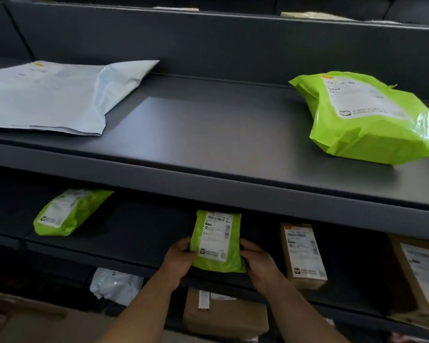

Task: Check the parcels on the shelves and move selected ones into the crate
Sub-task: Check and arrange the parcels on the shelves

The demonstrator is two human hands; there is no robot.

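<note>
Noted a small green parcel [217,241], label facing up, at the front edge of the lower shelf [124,246], gripped on its left side by the left hand [180,258] and on its right side by the right hand [258,263], fingers of both curled round its edges. Found on the same shelf a second green parcel [67,214] well to the left and a brown box [302,256] near on the right. Recorded on the upper shelf [208,144] a white mailer [47,97] at left and a large green parcel [367,120] at right, well apart.
</note>
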